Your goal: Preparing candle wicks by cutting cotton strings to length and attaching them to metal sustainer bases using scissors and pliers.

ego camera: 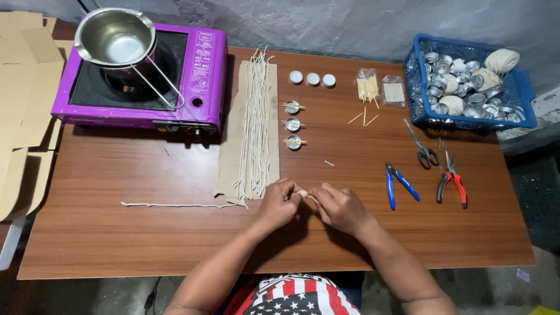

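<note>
Pinching a short piece of white wick [307,195] between thumb and fingertips, the left hand [280,203] and the right hand [340,207] meet low over the front middle of the brown worktop [116,233], both curled closed on the same small piece, which shows only as a pale end between them. Just left of the hands lies a strip of cardboard [233,151] carrying a row of long white wicks [255,122], and one loose wick [175,205] trails across the wood to the left. Beyond the hands stand three small metal cups with sticks laid across [293,124] and three white tealights [312,78]. To the right lie blue pliers [400,184], red pliers [451,179] and scissors [422,146], well apart from the hands. A blue basket [525,93] of cups and string balls sits at the far right; a purple stove [198,64] with a steel pot [115,38] stands far left.
</note>
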